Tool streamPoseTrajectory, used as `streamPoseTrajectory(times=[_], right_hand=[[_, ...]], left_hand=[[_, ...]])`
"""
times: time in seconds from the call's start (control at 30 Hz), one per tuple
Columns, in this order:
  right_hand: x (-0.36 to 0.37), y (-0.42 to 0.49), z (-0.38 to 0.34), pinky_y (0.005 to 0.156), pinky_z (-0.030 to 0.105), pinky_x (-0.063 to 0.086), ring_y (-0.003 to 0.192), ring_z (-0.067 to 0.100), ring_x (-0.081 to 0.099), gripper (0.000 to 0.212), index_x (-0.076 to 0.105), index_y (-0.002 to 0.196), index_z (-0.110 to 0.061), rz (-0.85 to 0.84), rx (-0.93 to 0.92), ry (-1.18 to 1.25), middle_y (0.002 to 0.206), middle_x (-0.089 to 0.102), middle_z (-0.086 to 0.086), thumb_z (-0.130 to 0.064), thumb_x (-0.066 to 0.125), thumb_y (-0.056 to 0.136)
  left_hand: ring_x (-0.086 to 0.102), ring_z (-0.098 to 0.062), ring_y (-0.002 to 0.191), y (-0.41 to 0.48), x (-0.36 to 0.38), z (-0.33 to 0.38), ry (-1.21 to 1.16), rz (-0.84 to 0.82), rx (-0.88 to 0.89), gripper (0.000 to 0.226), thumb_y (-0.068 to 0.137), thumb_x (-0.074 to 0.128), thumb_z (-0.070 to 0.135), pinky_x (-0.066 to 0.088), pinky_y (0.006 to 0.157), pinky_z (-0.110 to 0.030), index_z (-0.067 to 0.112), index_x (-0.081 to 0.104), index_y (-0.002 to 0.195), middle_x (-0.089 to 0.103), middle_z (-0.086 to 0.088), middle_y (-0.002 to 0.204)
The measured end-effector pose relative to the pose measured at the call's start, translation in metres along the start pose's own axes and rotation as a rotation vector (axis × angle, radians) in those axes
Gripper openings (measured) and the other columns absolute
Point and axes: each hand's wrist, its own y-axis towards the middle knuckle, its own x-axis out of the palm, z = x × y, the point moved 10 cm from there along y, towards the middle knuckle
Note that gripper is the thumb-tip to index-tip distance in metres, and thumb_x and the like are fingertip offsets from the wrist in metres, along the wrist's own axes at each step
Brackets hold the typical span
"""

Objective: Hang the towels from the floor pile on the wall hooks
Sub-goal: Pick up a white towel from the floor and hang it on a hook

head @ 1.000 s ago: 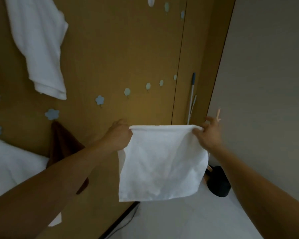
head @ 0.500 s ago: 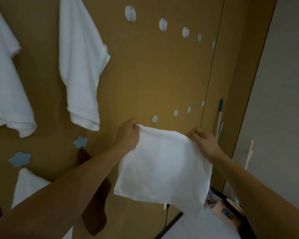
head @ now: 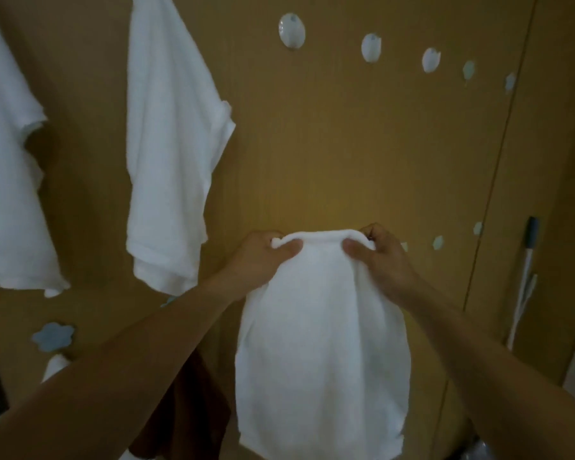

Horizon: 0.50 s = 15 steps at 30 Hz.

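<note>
- The left hand (head: 263,257) is clamped on the top edge of a white towel (head: 322,343), with the thumb pressed on the near side and the fingers curled behind the cloth.
- The right hand (head: 382,260) is closed on the same edge in the same way, so the hem is bunched into a short roll between the two hands, which are held near each other.
- The towel is held up in the air close in front of a brown wooden wall (head: 329,144) and hangs straight down from the hands (whether it touches the panel cannot be told).
- A row of round white hooks (head: 291,34) is seen high on the wall, well above the hands.
- A lower row of small pale hooks (head: 438,242) runs off to the right at hand height; one of them is partly hidden behind the right hand.
- Two white towels are already hung to the left: a middle one (head: 170,144) and another (head: 7,177) cut by the frame edge.
- A blue flower-shaped hook (head: 52,336) sits low on the left, just above the left forearm.
- A dark brown cloth (head: 193,410) is partly covered by that forearm and lies just beside the held towel.
- A pole with a dark grip (head: 530,247) is propped at the right, beyond a vertical seam in the panel.
</note>
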Motion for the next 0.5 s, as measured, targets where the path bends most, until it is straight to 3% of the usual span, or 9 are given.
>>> streamPoseTrajectory(times=[0.07,0.27,0.4,0.5], right_hand=[[-0.001,0.026,-0.011,0.056,0.016,0.041,0.06,-0.004,0.049,0.03,0.053,0.081,-0.02,0.009,-0.073,0.066,0.075,0.055,-0.013,-0.046,0.067,0.077],[-0.025,0.106,-0.058,0.055,0.011,0.038,0.059,-0.004,0.046,0.017,0.056,0.079,-0.019,0.081,-0.26,0.138,0.074,0.056,-0.009,-0.027,0.07,0.087],[-0.042,0.158,-0.108,0.056,0.013,0.038,0.063,0.001,0.049,0.018,0.057,0.082,-0.015,0.213,-0.357,0.221,0.074,0.057,-0.007,-0.027,0.069,0.087],[-0.044,0.197,-0.142,0.06,0.021,0.042,0.07,0.006,0.055,0.017,0.058,0.085,-0.017,0.241,-0.367,0.294,0.081,0.061,-0.006,-0.032,0.066,0.087]], left_hand=[[0.068,-0.002,0.065,0.018,-0.006,0.012,-0.056,0.064,-0.008,0.029,0.084,0.061,0.057,0.052,0.052,-0.014,0.029,0.07,0.081,0.072,0.015,0.076],[0.066,-0.015,0.08,0.07,-0.034,0.084,0.066,0.361,0.109,0.027,0.092,0.054,0.048,0.052,0.07,-0.03,0.024,0.065,0.087,0.07,0.005,0.083],[0.057,-0.003,0.072,0.103,-0.065,0.154,0.272,0.579,0.242,0.024,0.094,0.05,0.046,0.041,0.058,-0.018,0.031,0.055,0.076,0.06,0.014,0.077],[0.051,-0.001,0.064,0.126,-0.093,0.2,0.434,0.721,0.329,0.029,0.094,0.049,0.042,0.034,0.053,-0.019,0.03,0.049,0.068,0.054,0.013,0.07]])
